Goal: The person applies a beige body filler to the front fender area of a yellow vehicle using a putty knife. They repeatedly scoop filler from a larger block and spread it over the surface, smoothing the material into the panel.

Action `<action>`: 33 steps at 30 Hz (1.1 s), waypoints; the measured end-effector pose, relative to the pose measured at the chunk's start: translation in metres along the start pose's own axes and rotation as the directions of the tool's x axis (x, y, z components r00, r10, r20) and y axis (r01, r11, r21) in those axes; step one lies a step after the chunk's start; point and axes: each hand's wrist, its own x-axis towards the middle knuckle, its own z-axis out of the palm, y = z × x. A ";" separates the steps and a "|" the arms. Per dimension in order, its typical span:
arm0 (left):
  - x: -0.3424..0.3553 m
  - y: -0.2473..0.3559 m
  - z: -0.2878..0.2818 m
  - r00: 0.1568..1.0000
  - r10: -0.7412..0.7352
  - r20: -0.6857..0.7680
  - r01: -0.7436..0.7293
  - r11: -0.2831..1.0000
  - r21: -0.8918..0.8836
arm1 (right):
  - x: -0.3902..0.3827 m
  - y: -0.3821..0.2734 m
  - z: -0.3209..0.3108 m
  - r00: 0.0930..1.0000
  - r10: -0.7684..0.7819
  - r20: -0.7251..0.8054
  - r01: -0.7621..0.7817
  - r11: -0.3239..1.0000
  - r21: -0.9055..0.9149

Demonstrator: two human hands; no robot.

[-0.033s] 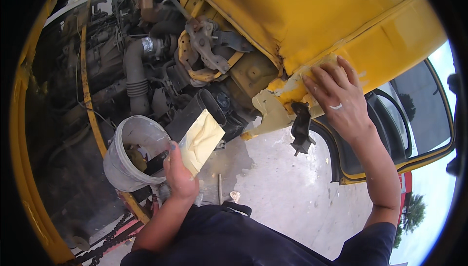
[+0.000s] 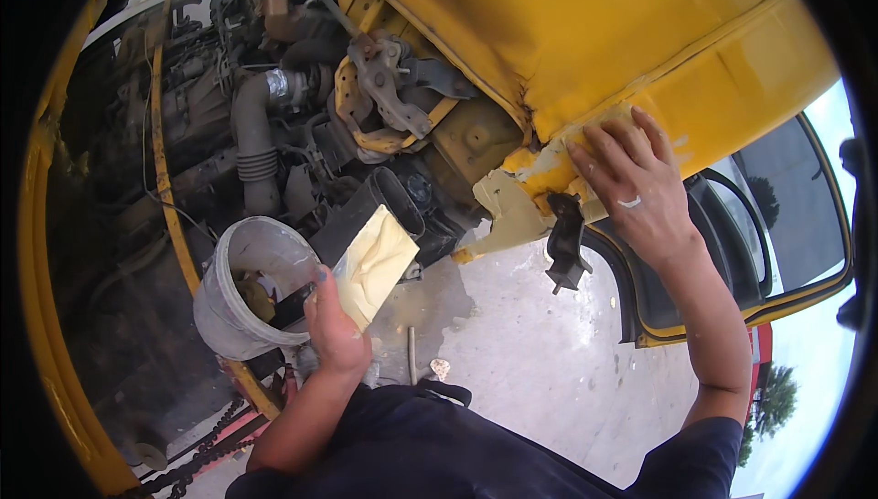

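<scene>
My left hand [image 2: 337, 325] grips a flat board or scraper [image 2: 347, 284] heaped with creamy yellow paste [image 2: 382, 257], beside a grey plastic bucket [image 2: 224, 302] containing small dark items. My right hand [image 2: 631, 174] rests on the lower edge of a yellow vehicle panel [image 2: 686, 42], fingers slightly apart and bent over pale filler patches [image 2: 540, 162]. A black metal bracket [image 2: 565, 243] hangs below it. Any small thing under those fingertips cannot be made out.
Exposed engine parts and a grey ribbed hose [image 2: 256, 160] fill the left side, crossed by a yellow metal strip [image 2: 160, 160]. The open cab door [image 2: 786, 215] stands at right. Below are concrete ground [image 2: 521, 334], a short rod [image 2: 412, 353] and chains [image 2: 201, 453] at lower left.
</scene>
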 end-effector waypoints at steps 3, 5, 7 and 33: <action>0.008 -0.005 -0.013 1.000 0.013 -0.016 -0.013 1.000 -0.005 | 0.001 -0.001 0.004 1.000 -0.011 -0.010 0.011 1.000 -0.016; 0.011 -0.006 -0.015 1.000 0.019 -0.023 -0.019 1.000 0.003 | 0.002 -0.001 0.007 1.000 -0.021 -0.010 0.020 1.000 -0.009; 0.013 -0.005 -0.015 1.000 0.024 -0.018 -0.023 1.000 0.020 | 0.003 -0.001 0.005 0.999 -0.038 0.003 0.038 0.999 0.000; 0.013 0.008 -0.029 0.998 0.028 -0.058 -0.027 0.999 0.024 | 0.024 -0.017 0.000 0.980 -0.177 0.087 0.174 0.984 0.034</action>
